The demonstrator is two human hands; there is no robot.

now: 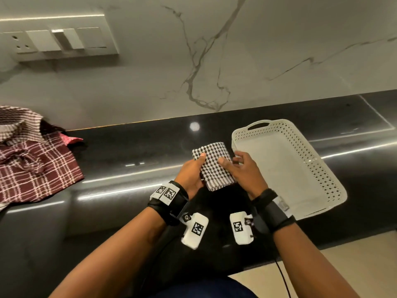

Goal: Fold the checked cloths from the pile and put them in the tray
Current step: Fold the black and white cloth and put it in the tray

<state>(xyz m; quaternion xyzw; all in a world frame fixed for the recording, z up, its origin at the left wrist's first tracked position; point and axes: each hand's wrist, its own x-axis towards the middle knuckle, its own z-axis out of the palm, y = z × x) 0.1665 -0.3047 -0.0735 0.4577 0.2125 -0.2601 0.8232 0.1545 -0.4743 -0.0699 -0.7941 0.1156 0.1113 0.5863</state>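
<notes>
A black-and-white checked cloth (211, 162), folded into a small rectangle, is held just above the black counter at the centre. My left hand (192, 175) grips its left edge, thumb on top. My right hand (245, 171) holds its right edge with the thumb pressed on the top face. A white perforated plastic tray (322, 168) with nothing in it lies right beside the cloth on the right. At the far left lies the pile of checked cloths (36, 164), maroon-and-white ones on top.
The black glossy counter (129, 151) runs along a marble wall. A switch panel (58, 41) sits on the wall at upper left. The counter's front edge drops to a beige floor (354, 254) at lower right. Tracker tags are strapped to both wrists.
</notes>
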